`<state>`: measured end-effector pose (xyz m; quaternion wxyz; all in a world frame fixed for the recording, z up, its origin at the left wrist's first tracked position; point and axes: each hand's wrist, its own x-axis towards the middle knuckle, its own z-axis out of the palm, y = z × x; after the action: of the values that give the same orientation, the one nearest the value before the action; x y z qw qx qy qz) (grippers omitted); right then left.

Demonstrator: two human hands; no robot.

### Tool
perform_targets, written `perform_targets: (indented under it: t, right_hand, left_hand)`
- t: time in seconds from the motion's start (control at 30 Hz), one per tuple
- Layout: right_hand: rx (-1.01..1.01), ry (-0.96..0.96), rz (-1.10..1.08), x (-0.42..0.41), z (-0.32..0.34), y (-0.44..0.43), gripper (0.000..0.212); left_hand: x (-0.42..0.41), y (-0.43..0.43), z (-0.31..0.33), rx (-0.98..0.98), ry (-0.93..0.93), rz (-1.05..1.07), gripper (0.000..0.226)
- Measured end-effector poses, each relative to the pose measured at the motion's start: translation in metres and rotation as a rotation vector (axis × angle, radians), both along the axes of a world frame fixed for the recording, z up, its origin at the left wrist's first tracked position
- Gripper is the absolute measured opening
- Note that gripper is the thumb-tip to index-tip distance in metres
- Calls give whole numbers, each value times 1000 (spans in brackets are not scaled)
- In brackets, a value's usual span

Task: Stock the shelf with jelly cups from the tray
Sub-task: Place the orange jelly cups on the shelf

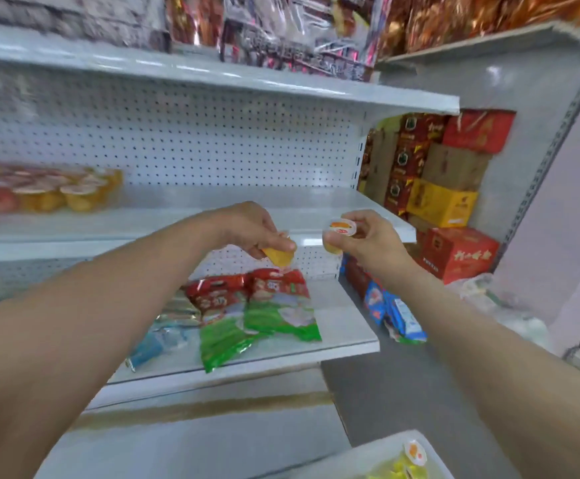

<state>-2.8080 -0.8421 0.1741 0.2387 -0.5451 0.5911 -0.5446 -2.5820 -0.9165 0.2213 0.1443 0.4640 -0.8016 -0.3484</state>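
Note:
My left hand (pixel 250 226) grips an orange jelly cup (pixel 280 254) from above, in front of the middle white shelf (pixel 185 219). My right hand (pixel 368 236) pinches a second jelly cup (pixel 341 229), its printed lid facing me. Both cups hang in the air just before the shelf's front edge, close together. A group of several orange and pink jelly cups (pixel 50 191) stands at the left of that shelf. The white tray (pixel 420 440) shows at the bottom right corner with a few yellow cups (pixel 406 461) in it.
Red and green snack bags (pixel 268 312) lie on the lower shelf. Stacked red, yellow and brown cartons (pixel 447 191) fill the corner to the right. Packaged goods crowd the top shelf (pixel 281 32). The right part of the middle shelf is bare.

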Motion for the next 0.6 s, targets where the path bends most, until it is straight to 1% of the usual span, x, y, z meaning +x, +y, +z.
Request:
perform_targets:
  t: [0.03,0.13,0.23,0.3,0.43,0.6]
  right_hand:
    - [-13,34,18,17,13,-12,68]
    - [-28,96,69,73,42,-45,56]
    - [-3,125,132,132,57,-79,52]
    - [15,124,174,172,60,-100,53]
    - [61,133,247,251,60,-136,54]
    - [125,85,288,332,47,-175,54]
  left_hand:
    - [20,-6,11,-22,-5,16,45]
    - [83,-30,33,-88,-61,69,54]
    - [146,-51,47,-118,-85,139,53]
    - [190,-62,52,-127,-124,166,50]
    - [276,-92,58,-172,-283,261,52]
    - [350,-126,64,-217,-360,375,57]
